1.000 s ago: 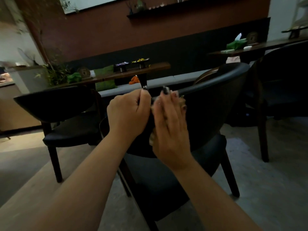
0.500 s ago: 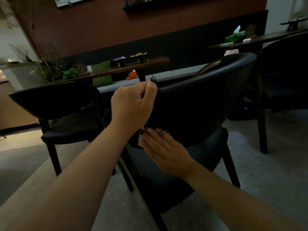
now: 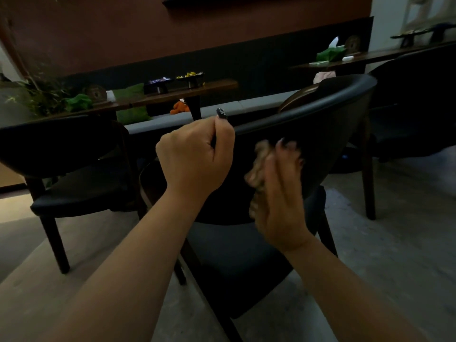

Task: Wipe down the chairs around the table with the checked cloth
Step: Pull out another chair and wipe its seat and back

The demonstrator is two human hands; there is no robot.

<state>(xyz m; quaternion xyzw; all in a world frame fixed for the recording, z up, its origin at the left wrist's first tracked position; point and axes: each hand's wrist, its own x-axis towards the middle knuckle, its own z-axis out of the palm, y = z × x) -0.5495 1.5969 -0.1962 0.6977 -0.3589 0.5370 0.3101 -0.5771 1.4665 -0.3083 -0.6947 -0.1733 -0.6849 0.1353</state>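
Left hand (image 3: 195, 157) grips the top rail of the near chair (image 3: 320, 134); right hand (image 3: 278, 191), fingers fairly straight, presses the checked cloth (image 3: 259, 166) (blurred) against its backrest. Wiping appears mid-course; the neighbouring chair (image 3: 61, 149) looks unattended.

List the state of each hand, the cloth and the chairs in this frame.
left hand: grips the top rail of the near chair, thumb up.
right hand: presses the cloth against the backrest, fingers fairly straight, blurred.
checked cloth: bunched under the right hand, against the backrest.
near chair: upright, being wiped on the backrest.
left chair: upright, untouched.
right chair: upright, untouched.
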